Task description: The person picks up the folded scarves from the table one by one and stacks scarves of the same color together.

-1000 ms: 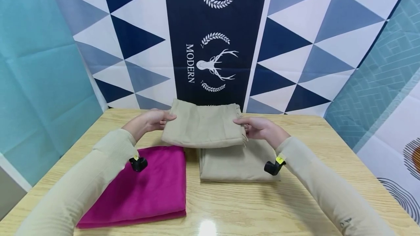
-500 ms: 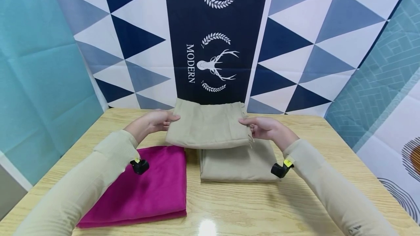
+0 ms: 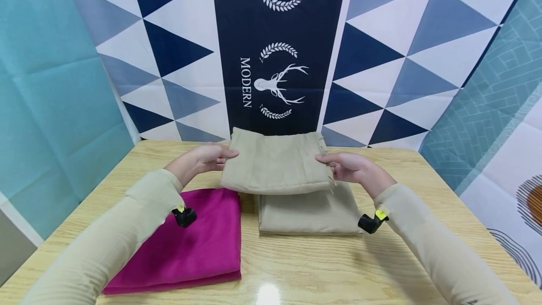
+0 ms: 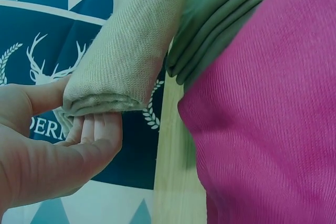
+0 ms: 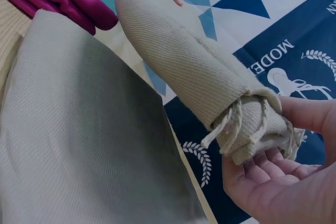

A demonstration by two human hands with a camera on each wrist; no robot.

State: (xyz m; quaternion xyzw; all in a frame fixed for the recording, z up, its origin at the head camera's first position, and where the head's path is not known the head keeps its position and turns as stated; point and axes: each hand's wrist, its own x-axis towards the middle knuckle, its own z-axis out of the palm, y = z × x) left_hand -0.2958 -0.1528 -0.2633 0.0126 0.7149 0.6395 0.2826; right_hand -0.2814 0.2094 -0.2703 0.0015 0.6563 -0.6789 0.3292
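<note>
A folded beige fringed cloth [image 3: 277, 164] hangs in the air between both hands, over the back of the table. The left hand [image 3: 207, 158] pinches its left end, thumb on top and fingers beneath, as the left wrist view shows. At the fringed right end, the right hand [image 3: 349, 168] grips it with the thumb above and fingers curled below. Under and in front of it lies a folded grey-beige cloth [image 3: 309, 218] on the table, its rear part hidden by the raised one. A folded magenta cloth [image 3: 199, 244] lies to the left, partly behind the left forearm.
The pale wooden table [image 3: 305, 267] ends at the back against a patterned hanging [image 3: 271, 27]. A teal panel [image 3: 55, 74] borders it on the left, and another patterned panel [image 3: 470, 140] on the right. Each wrist carries a small black camera [image 3: 184, 217].
Both hands have shifted a little to the right with the raised beige cloth between them. The magenta and grey-beige cloths on the table have stayed put.
</note>
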